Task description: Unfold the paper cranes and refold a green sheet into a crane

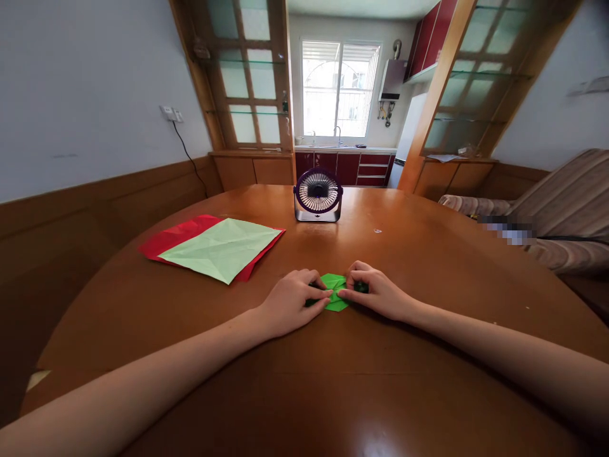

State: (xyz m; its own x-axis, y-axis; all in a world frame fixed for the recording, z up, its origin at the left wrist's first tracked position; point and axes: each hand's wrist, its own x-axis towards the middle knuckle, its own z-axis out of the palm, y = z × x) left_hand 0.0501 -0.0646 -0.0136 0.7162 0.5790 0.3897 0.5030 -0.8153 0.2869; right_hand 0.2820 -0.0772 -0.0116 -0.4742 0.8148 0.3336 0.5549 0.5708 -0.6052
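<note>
A small piece of bright green folded paper lies on the wooden table, between my two hands. From the left, my left hand pinches its edge, the thumb and fingertips resting on the paper. My right hand grips the opposite side with curled fingers, its thumb near the paper's middle. The two sets of fingertips almost meet over the folds. Both hands cover parts of the paper's left and right edges, so its full outline is hidden.
Left of my hands lie a pale green sheet and red paper partly under it. A small purple desk fan stands beyond my hands. A tiny white scrap lies right of it. A striped sofa is at the right.
</note>
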